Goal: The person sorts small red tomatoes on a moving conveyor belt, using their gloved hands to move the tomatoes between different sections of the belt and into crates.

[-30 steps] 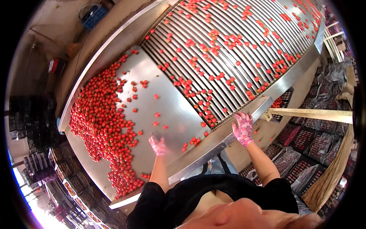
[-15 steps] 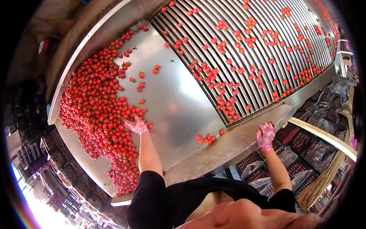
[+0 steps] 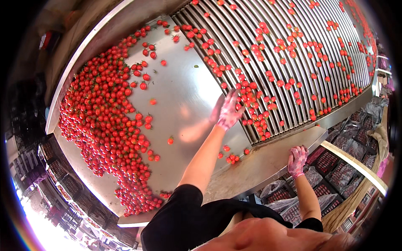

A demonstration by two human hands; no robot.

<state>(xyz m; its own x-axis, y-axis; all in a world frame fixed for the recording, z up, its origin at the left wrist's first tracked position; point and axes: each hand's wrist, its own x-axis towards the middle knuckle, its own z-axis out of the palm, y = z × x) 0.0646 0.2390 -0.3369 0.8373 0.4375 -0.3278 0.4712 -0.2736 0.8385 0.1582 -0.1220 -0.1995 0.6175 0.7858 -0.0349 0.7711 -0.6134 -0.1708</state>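
Head view: at 4 o'clock, the gloved right hand (image 3: pixel 297 160) has curled fingers; whether it grips something, I cannot tell. Just off centre toward 2 o'clock, the gloved left hand (image 3: pixel 228 113) has fingers extended, holding nothing visible, over the steel tabletop (image 3: pixel 184 90), beside some cherry tomatoes (image 3: pixel 253 85). At 9 o'clock lies the tomato heap (image 3: pixel 106 113). Farther toward 2 o'clock stretches the roller conveyor (image 3: pixel 272 62). Possibly, turning rollers could pinch fingertips reaching too far; too strong pushing may bruise fruits.

Tomatoes (image 3: pixel 104 113) lay heaped on the left of the tray (image 3: pixel 180 83), others on the rollers (image 3: pixel 299 67) to its right. The left hand (image 3: pixel 229 111) was near their seam, the right hand (image 3: pixel 297 160) by the near rim (image 3: pixel 268 159), crates (image 3: pixel 326 162) to its right.
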